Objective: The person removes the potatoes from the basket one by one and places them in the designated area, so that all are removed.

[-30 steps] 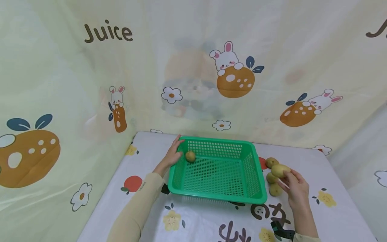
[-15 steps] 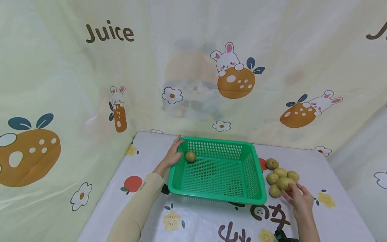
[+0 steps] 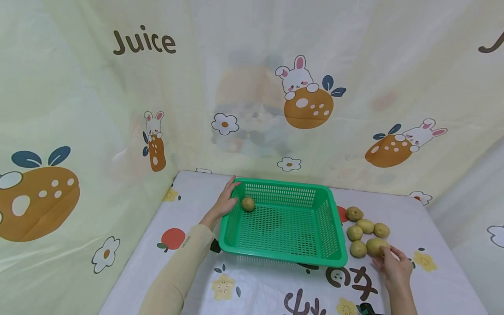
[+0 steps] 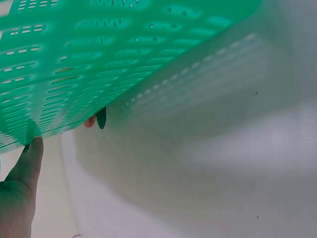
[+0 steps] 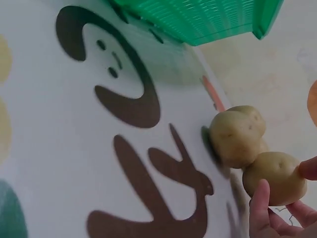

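Observation:
A green plastic basket (image 3: 283, 260) with slotted walls stands on the table, and one potato (image 3: 248, 204) lies in its far left corner. My left hand (image 3: 225, 202) holds the basket's left rim; the left wrist view shows a thumb (image 4: 32, 161) against the basket's edge. To the right of the basket, my right hand (image 3: 395, 264) pinches a potato (image 3: 376, 246) between thumb and fingers, low at the near side of a loose group of potatoes (image 3: 365, 226). From the right wrist, the held potato (image 5: 275, 178) appears beside another potato (image 5: 233, 139).
A white printed tablecloth (image 3: 138, 280) covers the table. Patterned curtains (image 3: 252, 87) hang behind it and at both sides. One potato (image 3: 358, 249) lies between the held one and the basket's right wall.
My right hand has moved toward me and slightly right, bringing its potato down from above the group to the near side. The left hand and basket have stayed put.

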A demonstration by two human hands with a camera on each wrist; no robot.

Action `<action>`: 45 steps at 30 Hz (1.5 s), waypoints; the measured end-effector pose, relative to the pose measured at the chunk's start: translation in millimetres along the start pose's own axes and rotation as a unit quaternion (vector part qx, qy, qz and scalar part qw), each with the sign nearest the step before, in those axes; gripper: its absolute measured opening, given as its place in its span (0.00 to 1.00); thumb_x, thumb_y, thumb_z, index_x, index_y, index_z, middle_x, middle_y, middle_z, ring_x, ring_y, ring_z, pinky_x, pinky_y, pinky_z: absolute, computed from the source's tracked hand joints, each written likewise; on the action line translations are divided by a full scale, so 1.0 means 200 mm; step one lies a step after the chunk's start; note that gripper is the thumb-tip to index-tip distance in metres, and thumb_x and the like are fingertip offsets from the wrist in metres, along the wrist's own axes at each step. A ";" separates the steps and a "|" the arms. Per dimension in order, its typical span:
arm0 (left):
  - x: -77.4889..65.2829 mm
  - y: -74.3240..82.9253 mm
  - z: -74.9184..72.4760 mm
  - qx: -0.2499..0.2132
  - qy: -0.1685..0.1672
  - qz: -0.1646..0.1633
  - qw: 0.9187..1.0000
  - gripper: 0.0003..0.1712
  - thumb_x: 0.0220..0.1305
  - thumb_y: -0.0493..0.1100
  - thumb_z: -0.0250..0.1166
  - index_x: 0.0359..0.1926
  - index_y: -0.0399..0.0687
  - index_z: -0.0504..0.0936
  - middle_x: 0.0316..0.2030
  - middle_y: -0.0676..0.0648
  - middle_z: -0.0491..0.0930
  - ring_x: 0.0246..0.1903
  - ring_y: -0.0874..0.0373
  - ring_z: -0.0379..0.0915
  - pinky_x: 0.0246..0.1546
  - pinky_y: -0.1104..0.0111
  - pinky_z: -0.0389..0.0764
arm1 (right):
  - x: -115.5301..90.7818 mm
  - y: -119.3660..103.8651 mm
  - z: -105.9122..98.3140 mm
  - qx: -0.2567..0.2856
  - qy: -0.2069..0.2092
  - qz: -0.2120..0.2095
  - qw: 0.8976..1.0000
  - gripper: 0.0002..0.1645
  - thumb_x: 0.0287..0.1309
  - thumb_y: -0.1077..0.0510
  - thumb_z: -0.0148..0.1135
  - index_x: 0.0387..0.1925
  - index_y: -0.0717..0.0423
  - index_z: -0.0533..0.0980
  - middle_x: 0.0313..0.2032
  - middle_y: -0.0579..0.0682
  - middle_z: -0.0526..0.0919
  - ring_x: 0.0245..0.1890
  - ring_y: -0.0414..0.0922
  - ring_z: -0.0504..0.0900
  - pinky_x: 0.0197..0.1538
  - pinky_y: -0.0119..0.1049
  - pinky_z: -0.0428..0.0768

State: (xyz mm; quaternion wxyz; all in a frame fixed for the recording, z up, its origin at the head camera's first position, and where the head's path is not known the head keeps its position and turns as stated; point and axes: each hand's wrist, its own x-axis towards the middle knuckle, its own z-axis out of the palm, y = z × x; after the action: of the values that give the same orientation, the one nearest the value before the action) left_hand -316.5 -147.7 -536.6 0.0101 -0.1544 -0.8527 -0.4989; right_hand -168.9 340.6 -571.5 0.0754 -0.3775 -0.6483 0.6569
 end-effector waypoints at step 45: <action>0.00 0.00 0.01 -0.008 0.000 -0.015 1.000 0.36 0.58 0.29 0.51 0.71 0.36 0.63 0.78 0.43 0.43 0.75 0.43 0.38 0.70 0.44 0.48 | -0.31 -0.66 0.64 -0.158 -0.308 -0.200 0.917 0.35 0.71 0.49 0.53 0.71 0.64 0.61 0.66 0.69 0.66 0.55 0.51 0.80 0.52 0.43 0.81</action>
State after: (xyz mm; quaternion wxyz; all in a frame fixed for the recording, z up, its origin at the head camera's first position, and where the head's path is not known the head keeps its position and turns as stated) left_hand -315.5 -146.2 -537.8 0.0015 -0.1415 -0.8509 -0.5059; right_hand -252.5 221.7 -442.8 -0.0586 -0.0257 -0.7967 0.6010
